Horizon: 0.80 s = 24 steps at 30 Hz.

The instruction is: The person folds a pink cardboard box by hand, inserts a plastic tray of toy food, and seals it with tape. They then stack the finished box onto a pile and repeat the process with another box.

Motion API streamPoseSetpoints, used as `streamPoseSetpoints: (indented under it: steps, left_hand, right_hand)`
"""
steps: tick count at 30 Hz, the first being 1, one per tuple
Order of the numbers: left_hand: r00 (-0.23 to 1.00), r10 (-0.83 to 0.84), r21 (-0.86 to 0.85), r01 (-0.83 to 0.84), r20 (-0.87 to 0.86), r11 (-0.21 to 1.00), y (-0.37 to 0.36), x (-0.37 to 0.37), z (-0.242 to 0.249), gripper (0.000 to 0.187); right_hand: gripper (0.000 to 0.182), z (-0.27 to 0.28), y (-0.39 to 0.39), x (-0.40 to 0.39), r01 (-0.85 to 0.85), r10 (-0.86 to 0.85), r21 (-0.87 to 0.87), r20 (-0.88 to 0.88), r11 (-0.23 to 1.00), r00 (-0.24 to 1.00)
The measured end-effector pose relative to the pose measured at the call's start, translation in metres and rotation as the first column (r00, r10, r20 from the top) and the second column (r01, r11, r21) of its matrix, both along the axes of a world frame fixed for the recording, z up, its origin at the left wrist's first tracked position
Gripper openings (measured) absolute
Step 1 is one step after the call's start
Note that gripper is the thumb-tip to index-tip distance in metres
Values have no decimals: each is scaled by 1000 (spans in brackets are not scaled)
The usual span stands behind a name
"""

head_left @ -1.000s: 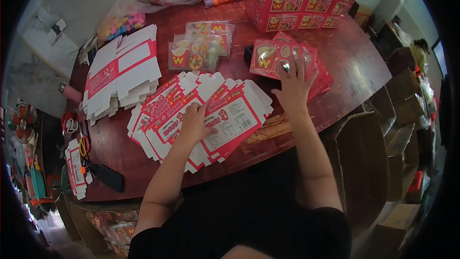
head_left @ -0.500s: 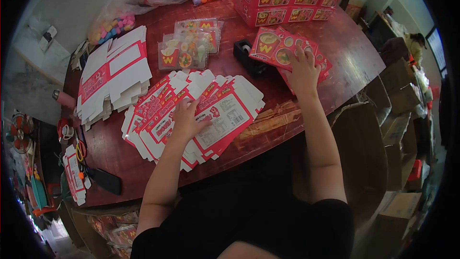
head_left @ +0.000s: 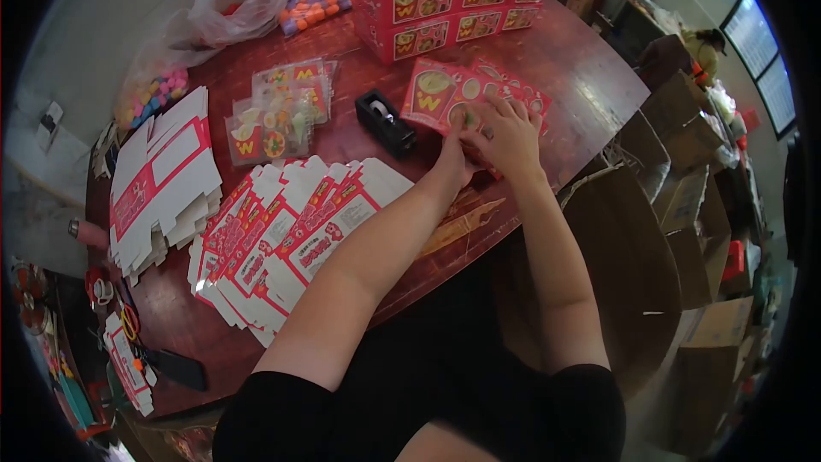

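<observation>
A pink printed box [head_left: 430,88] lies over other pink printed pieces [head_left: 532,101] on the right half of the table. At its near edge my left hand [head_left: 456,154] grips it, thumb on top and the other fingers mostly hidden. My right hand [head_left: 511,139] is right beside it, fingers bent over the box's right part. To the left of the box stands a black tape dispenser [head_left: 385,124]. Flattened pink-and-white cartons [head_left: 291,235] are fanned out under and beside my left forearm.
Stacked pink boxes [head_left: 425,0] rise at the back. Clear packs [head_left: 272,128] lie left of the tape dispenser. White-and-pink flat cartons [head_left: 167,175] pile at the left, near bags of colourful pieces [head_left: 154,94]. A dark phone [head_left: 181,370] and open brown cartons [head_left: 620,265] flank me.
My left hand has left the fanned flat cartons and moved right to the pink box, close to my right hand. The camera view has shifted, so the table's things appear further left.
</observation>
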<state>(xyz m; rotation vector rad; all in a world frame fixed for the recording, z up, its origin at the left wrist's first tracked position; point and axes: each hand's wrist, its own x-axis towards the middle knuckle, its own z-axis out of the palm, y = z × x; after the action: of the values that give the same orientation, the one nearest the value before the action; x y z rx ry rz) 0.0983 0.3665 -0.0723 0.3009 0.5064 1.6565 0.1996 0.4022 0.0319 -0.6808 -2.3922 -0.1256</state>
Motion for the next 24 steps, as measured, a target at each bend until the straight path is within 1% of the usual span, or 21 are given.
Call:
streamPoseSetpoints:
  steps: [1,2,3,5,6,7,8,10,11,12,14,15,17,18,19,20,21,23,24]
  left_hand:
    - [992,116,-210,-102,55,972,6,6,-2,73]
    - [988,131,-187,-115,78,976,8,10,-5,71]
    - [984,148,-164,-131,100,978,10,10,-12,69]
    - [973,171,-117,-154,156,981,12,7,-29,68]
    - [971,171,-156,-145,165,977,10,5,-33,65]
    - [969,173,-193,-138,176,972,9,3,-35,62]
    - [966,177,-225,-133,187,965,9,0,-36,60]
    - [973,154,-219,-115,172,969,4,1,-25,59]
    - [974,154,-220,-116,164,969,4,1,-25,59]
    - [976,155,-224,-118,156,967,3,0,-24,59]
    - [981,145,-197,-119,127,973,-2,2,-12,63]
    - [983,140,-185,-118,114,976,-4,2,-10,65]
    - [995,78,-173,-67,60,983,-6,-4,-20,64]
    - [999,43,-167,-37,32,985,-9,-8,-19,63]
    - [999,49,-226,-47,0,973,-14,-8,-17,61]
    - [999,32,-233,-32,-2,972,-17,-10,-17,60]
    - [1000,16,-239,-17,-4,971,-18,-12,-16,60]
    - [1000,12,-235,-12,1,972,-20,-18,-19,57]
    - [1000,21,-196,-15,24,980,-21,-18,-17,56]
  right_hand:
    - [39,1,15,5,-107,105,-15,-93,994,990]
    - [36,5,37,12,-101,94,-12,-266,995,959]
    - [37,6,66,17,-69,2,-160,-390,985,921]
    - [39,-3,130,24,-77,-217,-444,-573,892,791]
    - [42,-13,157,25,25,-255,-481,-419,876,872]
    - [46,-26,183,25,130,-286,-497,-252,858,925]
    - [49,-41,207,23,234,-310,-491,-78,839,947]
    - [58,-90,252,17,259,-238,-595,116,761,964]
    - [63,-102,264,14,282,-189,-642,211,713,959]
    - [65,-94,257,12,274,-150,-670,238,690,960]
    - [68,-65,218,7,264,-68,-726,288,635,955]
    - [70,-63,211,6,321,-111,-668,338,671,935]
    - [74,-63,205,8,431,-209,-539,424,723,881]
    - [79,-65,205,11,393,-146,-582,425,712,894]
    - [84,-68,204,15,355,-83,-625,421,695,903]
    - [89,-70,203,19,318,-21,-667,414,674,910]
    - [89,-69,196,23,264,7,-738,342,622,940]
    - [90,-70,176,33,140,41,-855,184,499,982]
    - [90,-71,170,37,123,49,-897,158,424,986]
